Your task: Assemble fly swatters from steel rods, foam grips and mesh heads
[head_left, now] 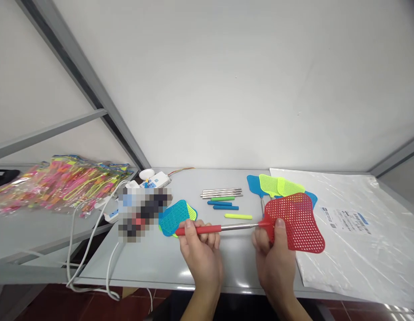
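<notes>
Grey tabletop (238, 256) against a pale wall (240, 80), red tiled floor (100, 305) below! Above the tabletop, the red fly swatter (296, 220) spans both hands: left hand (202, 258) with fingers wrapped round the handle, right hand (275, 263) pinching the head. White cables (108, 267) loop over the front edge; a white package (361, 267) crowds the right.

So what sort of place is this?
Probably a small workshop or packing bench: a red fly swatter is held over a grey tabletop, with loose metal rods and coloured handles laid out behind it and clear plastic packets heaped at the left.
</notes>
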A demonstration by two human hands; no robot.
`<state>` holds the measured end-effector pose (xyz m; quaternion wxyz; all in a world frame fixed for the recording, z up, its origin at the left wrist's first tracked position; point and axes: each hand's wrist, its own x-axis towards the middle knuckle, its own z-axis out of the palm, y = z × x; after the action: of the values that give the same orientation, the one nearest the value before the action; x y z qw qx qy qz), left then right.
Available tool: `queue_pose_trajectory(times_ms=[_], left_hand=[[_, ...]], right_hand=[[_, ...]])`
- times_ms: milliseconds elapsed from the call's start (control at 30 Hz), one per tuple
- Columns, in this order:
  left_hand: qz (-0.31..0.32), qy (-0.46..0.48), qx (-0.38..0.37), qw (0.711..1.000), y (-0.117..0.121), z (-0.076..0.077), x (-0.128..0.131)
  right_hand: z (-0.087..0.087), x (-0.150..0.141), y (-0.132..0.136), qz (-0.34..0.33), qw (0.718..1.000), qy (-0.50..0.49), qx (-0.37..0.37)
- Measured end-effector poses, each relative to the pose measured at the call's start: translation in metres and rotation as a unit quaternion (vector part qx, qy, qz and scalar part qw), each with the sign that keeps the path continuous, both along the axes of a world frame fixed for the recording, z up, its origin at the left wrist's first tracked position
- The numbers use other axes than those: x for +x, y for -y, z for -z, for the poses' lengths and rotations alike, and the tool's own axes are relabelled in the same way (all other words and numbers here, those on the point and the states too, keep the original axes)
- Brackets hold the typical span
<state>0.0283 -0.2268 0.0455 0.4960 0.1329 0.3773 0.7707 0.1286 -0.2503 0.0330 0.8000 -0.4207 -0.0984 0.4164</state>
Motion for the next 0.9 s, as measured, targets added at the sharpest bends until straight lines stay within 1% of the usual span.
queue_pose_trajectory(times_ms=[33,100,167,200,233,267,333,367,433,467,500,533,567,600,667,733,767,800,833,900], left_hand=[[0.015,-0.007,0.007,1.0,-0.001,0.001,0.001],[0.061,-0.046,0.019,0.997,-0.002,0.009,-0.004],[0.128,-0.128,0.028,0.983,-0.004,0.02,-0.016],[0.172,-0.186,0.026,0.967,-0.005,0.026,-0.023],[0.223,-0.255,0.025,0.941,-0.006,0.031,-0.03],[0.282,-0.325,0.02,0.903,-0.006,0.035,-0.035],[0.381,-0.444,0.016,0.811,-0.005,0.038,-0.036],[0.418,-0.494,0.023,0.762,-0.005,0.037,-0.033],[0.462,-0.57,0.061,0.677,-0.002,0.036,-0.017],[0.471,-0.598,0.086,0.643,0.0,0.036,-0.006],[0.471,-0.62,0.107,0.618,0.002,0.036,0.005],[0.464,-0.635,0.124,0.605,0.004,0.038,0.017],[0.451,-0.646,0.134,0.601,0.005,0.039,0.028],[0.436,-0.653,0.141,0.603,0.006,0.041,0.039],[0.418,-0.655,0.144,0.613,0.005,0.045,0.058],[0.421,-0.655,0.127,0.615,0.001,0.047,0.073],[0.423,-0.662,0.111,0.608,-0.003,0.047,0.08],[0.423,-0.676,0.094,0.596,-0.006,0.046,0.086],[0.42,-0.696,0.08,0.577,-0.01,0.045,0.092],[0.414,-0.74,0.063,0.526,-0.018,0.043,0.102]], right_hand=[[0.0,0.001,-0.001,-0.005,1.0,0.002,0.004],[0.0,0.01,-0.003,-0.018,1.0,0.011,-0.006],[0.002,0.03,-0.004,-0.037,0.999,0.026,-0.019],[0.003,0.042,-0.005,-0.045,0.998,0.033,-0.02],[0.004,0.054,-0.005,-0.049,0.998,0.04,-0.015],[0.005,0.067,-0.006,-0.052,0.998,0.047,-0.007],[0.006,0.087,-0.006,-0.061,0.996,0.064,0.001],[0.007,0.095,-0.006,-0.072,0.994,0.084,-0.003],[0.009,0.102,-0.006,-0.11,0.981,0.155,-0.027],[0.01,0.102,-0.006,-0.126,0.97,0.204,-0.045],[0.012,0.101,-0.006,-0.14,0.954,0.256,-0.065],[0.014,0.099,-0.006,-0.15,0.936,0.305,-0.088],[0.017,0.097,-0.006,-0.158,0.918,0.346,-0.111],[0.019,0.095,-0.006,-0.164,0.901,0.379,-0.132],[0.024,0.093,-0.006,-0.167,0.87,0.431,-0.171],[0.029,0.096,-0.006,-0.148,0.844,0.475,-0.201],[0.03,0.1,-0.006,-0.132,0.832,0.497,-0.21],[0.032,0.104,-0.005,-0.115,0.82,0.517,-0.216],[0.033,0.109,-0.005,-0.098,0.81,0.534,-0.221],[0.035,0.12,-0.005,-0.07,0.796,0.556,-0.23]])
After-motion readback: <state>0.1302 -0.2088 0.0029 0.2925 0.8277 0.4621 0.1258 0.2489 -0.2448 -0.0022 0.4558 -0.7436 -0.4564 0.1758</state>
